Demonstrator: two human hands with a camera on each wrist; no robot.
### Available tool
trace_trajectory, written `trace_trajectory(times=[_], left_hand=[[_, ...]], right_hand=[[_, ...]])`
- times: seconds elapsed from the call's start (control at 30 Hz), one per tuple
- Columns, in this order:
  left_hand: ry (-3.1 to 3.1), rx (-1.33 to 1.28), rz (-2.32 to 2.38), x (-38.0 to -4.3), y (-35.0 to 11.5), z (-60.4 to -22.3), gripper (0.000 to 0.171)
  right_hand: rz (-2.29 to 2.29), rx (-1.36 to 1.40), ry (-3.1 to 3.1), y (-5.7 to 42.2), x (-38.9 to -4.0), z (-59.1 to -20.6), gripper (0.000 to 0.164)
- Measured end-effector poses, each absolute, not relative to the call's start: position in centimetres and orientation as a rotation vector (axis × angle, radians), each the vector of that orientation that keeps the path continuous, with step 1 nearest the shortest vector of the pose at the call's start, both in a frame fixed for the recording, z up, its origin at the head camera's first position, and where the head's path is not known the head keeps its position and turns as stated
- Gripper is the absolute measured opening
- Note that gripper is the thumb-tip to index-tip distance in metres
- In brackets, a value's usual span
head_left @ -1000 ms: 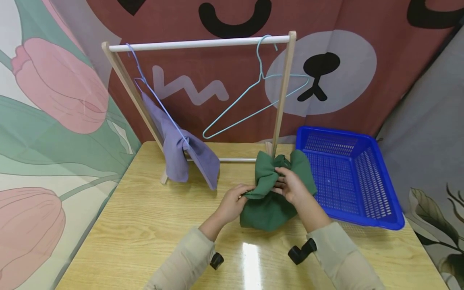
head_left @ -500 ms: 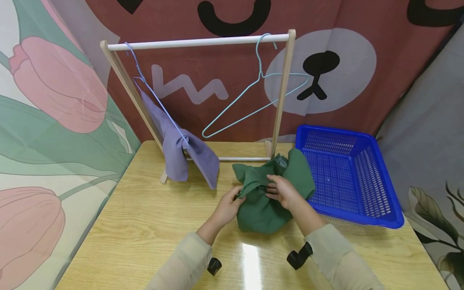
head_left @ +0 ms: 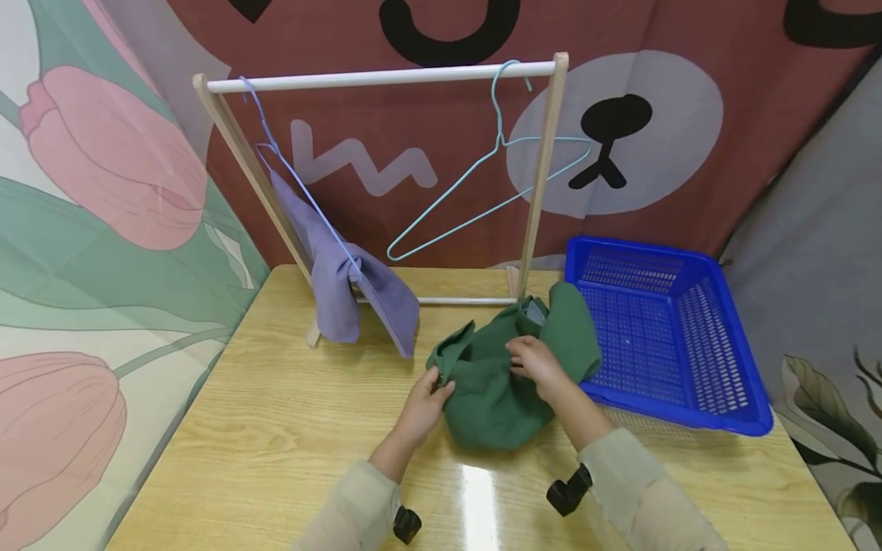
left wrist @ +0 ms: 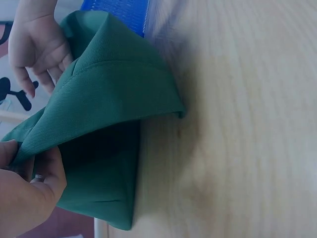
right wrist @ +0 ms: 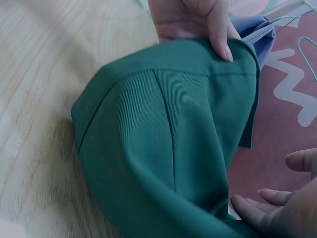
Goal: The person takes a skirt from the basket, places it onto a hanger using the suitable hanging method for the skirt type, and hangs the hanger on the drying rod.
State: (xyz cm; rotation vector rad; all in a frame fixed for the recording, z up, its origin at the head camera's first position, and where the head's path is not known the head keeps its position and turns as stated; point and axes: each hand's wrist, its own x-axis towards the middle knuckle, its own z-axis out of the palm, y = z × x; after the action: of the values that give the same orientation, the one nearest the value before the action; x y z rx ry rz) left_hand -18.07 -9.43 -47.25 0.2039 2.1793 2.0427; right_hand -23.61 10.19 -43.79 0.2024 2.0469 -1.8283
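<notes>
Green garment (head_left: 492,398), apparently just one

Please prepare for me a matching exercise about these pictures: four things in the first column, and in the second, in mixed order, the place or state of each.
Column one
1. soft green cloth with a stitched band
2. thin light blue triangular hanger
3. draped purple cloth
4. blue plastic lattice basket

Column two
A. right of the wooden rack in the head view
B. pinched at its edge by the left hand
C. hooked over the smooth white rail, bearing no cloth
D. hanging on a thin purple hanger

Right pairs: 1-B, 2-C, 3-D, 4-A
</notes>
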Motion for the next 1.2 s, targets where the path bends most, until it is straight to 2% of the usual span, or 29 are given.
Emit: trace_trajectory(times=[0.23,0.53,0.7,0.83,0.97,1.2], left_hand=[[2.029,0.093,2.192,-17.2,-9.7,-48.3,0.037],[1.959,0.084,2.3,-16.1,-10.5,-49.1,0.044],[1.964,-0.034,2.316,-15.8,-10.7,-49.4,0.043],[1.97,-0.245,2.281,-16.0,-10.6,-49.3,0.035],[1.979,-0.35,2.273,-16.3,-10.8,-49.4,0.028],[1.968,-0.377,2.338,-16.3,-11.0,-49.5,0.027]], right_hand=[[-1.547,0.087,2.502,10.9,-22.8,-44.1,0.042],[-1.556,-0.064,2.948,11.9,-20.4,-44.6,0.032],[-1.486,0.016,3.165,13.4,-19.8,-44.6,0.031],[-1.238,0.247,3.187,15.3,-19.8,-44.3,0.038],[-0.976,0.425,3.021,17.2,-19.7,-44.0,0.051],[-1.026,0.365,2.724,18.7,-21.0,-43.5,0.073]])
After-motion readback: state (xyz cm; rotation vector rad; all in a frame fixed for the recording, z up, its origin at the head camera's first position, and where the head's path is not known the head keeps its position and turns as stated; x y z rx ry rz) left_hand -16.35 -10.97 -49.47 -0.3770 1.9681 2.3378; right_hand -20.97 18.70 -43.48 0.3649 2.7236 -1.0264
